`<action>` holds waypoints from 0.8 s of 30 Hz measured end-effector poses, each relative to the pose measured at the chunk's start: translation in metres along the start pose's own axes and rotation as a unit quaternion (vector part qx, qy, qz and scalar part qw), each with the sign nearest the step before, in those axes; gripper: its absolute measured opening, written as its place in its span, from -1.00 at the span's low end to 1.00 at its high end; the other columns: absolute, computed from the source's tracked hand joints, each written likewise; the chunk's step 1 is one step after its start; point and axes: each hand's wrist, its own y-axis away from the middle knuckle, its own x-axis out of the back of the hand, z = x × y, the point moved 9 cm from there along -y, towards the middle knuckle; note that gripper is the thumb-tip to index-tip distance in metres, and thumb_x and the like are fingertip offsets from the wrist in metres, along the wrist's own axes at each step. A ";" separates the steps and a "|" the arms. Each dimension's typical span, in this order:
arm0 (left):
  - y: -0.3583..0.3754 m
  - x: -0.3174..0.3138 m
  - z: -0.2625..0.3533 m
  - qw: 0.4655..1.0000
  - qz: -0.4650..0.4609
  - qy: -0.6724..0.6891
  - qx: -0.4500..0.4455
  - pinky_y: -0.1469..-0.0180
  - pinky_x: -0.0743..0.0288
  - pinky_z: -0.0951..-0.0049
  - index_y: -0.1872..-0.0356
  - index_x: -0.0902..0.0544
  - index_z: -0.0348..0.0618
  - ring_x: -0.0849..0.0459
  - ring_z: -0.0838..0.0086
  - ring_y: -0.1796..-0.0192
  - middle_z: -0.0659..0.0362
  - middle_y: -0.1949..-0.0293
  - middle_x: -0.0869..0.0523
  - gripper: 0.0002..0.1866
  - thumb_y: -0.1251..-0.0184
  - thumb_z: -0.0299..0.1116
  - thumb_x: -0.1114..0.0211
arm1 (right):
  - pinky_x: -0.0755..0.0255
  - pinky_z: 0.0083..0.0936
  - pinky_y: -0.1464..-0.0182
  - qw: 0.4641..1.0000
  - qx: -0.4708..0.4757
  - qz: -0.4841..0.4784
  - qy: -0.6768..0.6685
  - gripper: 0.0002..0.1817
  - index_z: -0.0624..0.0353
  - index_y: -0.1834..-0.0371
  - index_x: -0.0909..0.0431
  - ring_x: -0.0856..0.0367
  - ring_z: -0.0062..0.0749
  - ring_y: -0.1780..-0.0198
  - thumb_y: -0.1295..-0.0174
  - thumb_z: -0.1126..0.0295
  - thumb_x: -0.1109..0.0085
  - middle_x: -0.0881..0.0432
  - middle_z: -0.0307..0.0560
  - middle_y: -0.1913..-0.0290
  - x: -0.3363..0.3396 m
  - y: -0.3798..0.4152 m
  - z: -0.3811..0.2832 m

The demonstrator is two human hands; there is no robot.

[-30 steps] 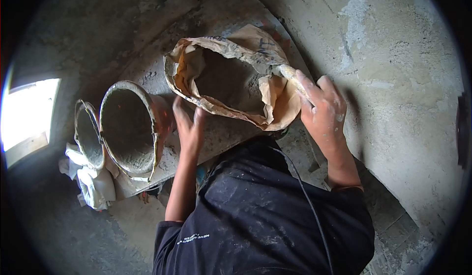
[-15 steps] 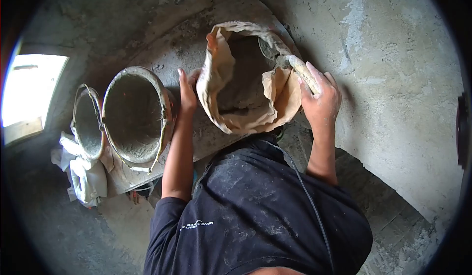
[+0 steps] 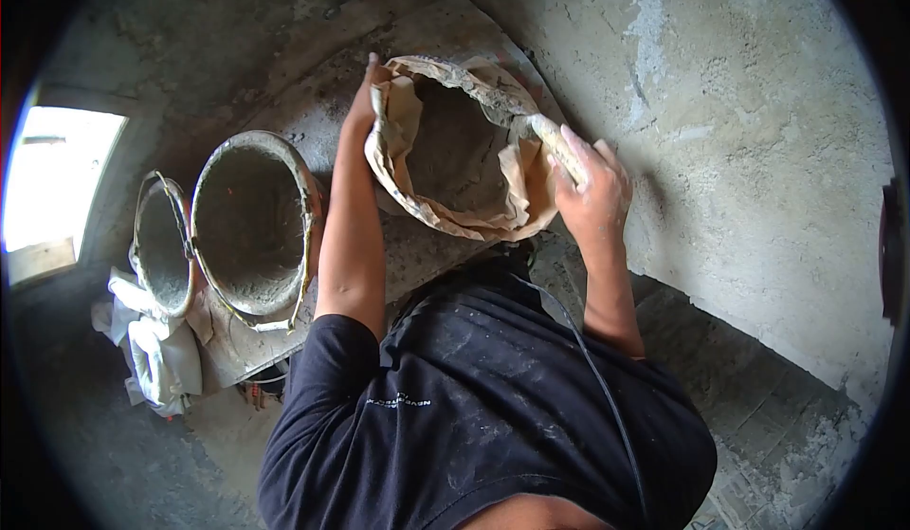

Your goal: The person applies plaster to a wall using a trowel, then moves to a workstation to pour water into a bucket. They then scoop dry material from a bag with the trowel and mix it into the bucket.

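A brown paper bag (image 3: 401,165) with a crumpled, rolled-down rim stands on the board, grey powder (image 3: 460,146) inside it. My left hand (image 3: 364,101) is at the bag's far left rim, one digit pointing up and the other fingers mostly hidden by the paper; it seems to grip the edge. My right hand (image 3: 595,189) is closed around the pale, worn handle of a trowel (image 3: 561,151) at the bag's right rim. The trowel's metal end reaches over the rim into the bag, partly hidden by paper.
Left of the bag stand a large mortar-stained bucket (image 3: 251,222) and a smaller bucket (image 3: 163,246), both with wire handles. White sacking (image 3: 161,350) lies beside them. A rough plastered wall (image 3: 749,189) rises on the right. The board (image 3: 431,255) carries the bag and buckets.
My left hand has moved up along the bag's left side to its far rim. The bag and my right hand with the trowel have shifted slightly left.
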 end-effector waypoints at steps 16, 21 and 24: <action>0.078 -0.050 0.018 0.997 0.040 0.046 0.044 -0.22 -0.38 0.35 -0.26 -0.46 -0.30 -0.57 0.28 -0.09 0.00 -0.11 -0.61 -0.11 -0.41 0.37 0.37 | -0.49 -0.29 0.27 0.996 0.045 -0.004 -0.080 -0.66 0.20 0.07 -0.66 -0.62 -0.08 0.34 -0.02 0.45 -0.36 -0.64 0.04 0.35 0.041 0.032 -0.021; 0.089 -0.034 0.052 0.974 0.155 -0.065 -0.154 -0.17 -0.34 0.33 -0.10 -0.56 -0.41 -0.56 0.31 -0.01 -0.03 -0.02 -0.64 -0.21 -0.50 0.23 0.27 | -0.50 -0.31 0.25 0.990 0.067 0.023 -0.125 -0.63 0.30 0.07 -0.64 -0.61 -0.06 0.35 0.01 0.49 -0.36 -0.64 0.08 0.36 0.055 0.028 -0.045; 0.183 -0.074 0.115 0.857 0.323 -0.207 -0.344 -0.12 -0.35 0.36 0.11 -0.55 -0.39 -0.55 0.38 0.02 0.01 0.09 -0.63 -0.40 -0.52 0.08 0.12 | -0.53 -0.46 0.14 0.942 -0.078 0.062 -0.319 -0.64 0.36 0.01 -0.61 -0.66 -0.29 0.22 -0.10 0.49 -0.34 -0.70 0.06 0.23 0.050 0.037 -0.014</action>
